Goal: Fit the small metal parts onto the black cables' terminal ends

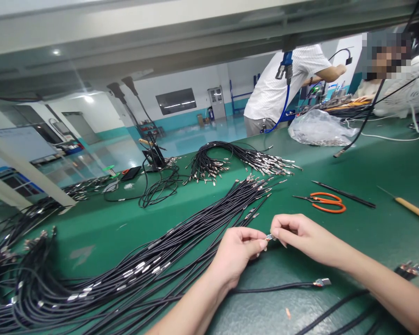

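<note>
My left hand [240, 251] is closed in a pinch on a cable end, where a small metal connector [269, 237] with a bit of coloured wire shows between the fingertips. My right hand [298, 235] pinches the other side of this connector, thumb against forefinger. The two hands nearly meet above the green table. Most of the connector is covered by the fingers. Below them lies another black cable [275, 287] with a bare metal plug [321, 282] at its end. To the left, a thick bundle of black cables [181, 237] runs past my left hand.
Orange-handled scissors [330, 203], black tweezers [345, 194] and a wooden-handled awl [414, 209] lie beyond my right hand. A second cable bundle [223, 149] is farther back, near a clear plastic bag [321, 130]. A co-worker in a white shirt [279, 88] stands across the table.
</note>
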A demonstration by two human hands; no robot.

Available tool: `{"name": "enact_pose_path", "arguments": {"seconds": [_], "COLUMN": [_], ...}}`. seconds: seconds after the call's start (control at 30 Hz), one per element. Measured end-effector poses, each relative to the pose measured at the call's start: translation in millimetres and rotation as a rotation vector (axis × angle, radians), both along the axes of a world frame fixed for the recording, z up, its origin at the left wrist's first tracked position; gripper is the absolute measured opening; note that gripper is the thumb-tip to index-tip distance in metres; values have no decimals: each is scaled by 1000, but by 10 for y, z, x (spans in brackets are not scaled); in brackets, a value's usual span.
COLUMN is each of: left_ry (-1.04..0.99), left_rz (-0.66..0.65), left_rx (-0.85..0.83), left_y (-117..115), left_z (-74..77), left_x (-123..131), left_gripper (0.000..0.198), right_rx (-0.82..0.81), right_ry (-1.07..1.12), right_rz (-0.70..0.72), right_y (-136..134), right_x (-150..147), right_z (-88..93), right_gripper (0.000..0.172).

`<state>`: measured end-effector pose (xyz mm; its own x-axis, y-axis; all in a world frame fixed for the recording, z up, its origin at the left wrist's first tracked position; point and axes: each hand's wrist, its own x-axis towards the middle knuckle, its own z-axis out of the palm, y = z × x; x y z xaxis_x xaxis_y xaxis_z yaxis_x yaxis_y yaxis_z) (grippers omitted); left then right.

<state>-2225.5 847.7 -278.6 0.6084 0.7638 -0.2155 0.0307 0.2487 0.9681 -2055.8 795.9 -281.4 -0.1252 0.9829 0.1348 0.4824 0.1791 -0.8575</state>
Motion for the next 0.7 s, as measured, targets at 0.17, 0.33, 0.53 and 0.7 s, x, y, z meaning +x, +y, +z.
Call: {"name": "enact_pose_path", "arguments": {"seconds": [0.17, 0.33, 0.53, 0.7], "left_ry": [8, 318, 627, 747], "left_rz": [-31, -194, -464, -633], "left_rx": [29, 458, 709, 831], "left_y": [22, 71, -79, -299], "left_z": [-20, 97, 201, 219], "left_x": [-11, -95, -131, -81], "left_gripper": [21, 16, 11, 10], "right_rx": [-15, -39, -359, -250], "right_ry": [-22, -51, -131, -126], "right_rz": [2, 31, 378, 288], "right_y": [26, 44, -33, -17], "right_x": [23, 207, 425, 399], "right_z": [-10, 65, 75, 74], "right_gripper": [24, 20, 17, 18]}}
